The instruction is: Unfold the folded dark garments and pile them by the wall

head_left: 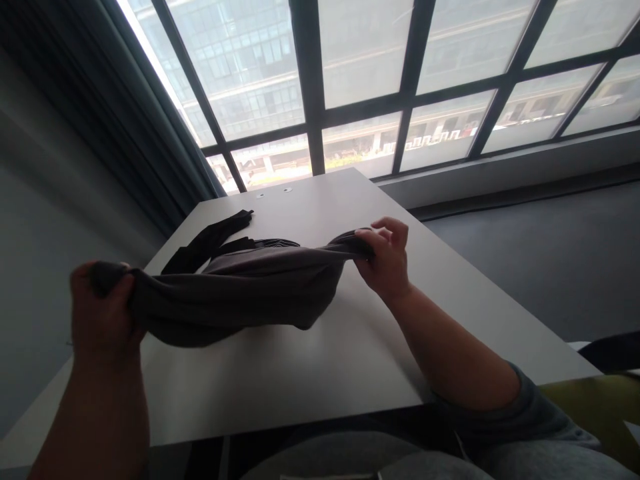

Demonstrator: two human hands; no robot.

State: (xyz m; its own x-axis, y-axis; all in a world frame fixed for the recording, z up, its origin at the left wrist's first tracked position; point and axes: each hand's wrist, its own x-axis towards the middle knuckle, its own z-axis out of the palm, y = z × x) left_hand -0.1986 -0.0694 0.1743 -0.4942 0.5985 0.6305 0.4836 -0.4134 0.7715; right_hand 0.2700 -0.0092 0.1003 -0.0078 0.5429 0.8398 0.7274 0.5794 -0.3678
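Half done at most, seemingly: gray cloth [240,287] lifted and stretched above the worktop [280,387], not yet laid flat. Gripping one bunched end in the closed left hand [103,310], by the left edge; pinching the other in the right hand [387,260], inside the right edge. Black fabric [213,239] behind, toward the far left corner.

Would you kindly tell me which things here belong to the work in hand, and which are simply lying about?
In hand:
grey cloth
left hand and right hand, holding it

Apparently lying about:
black fabric, on the white table
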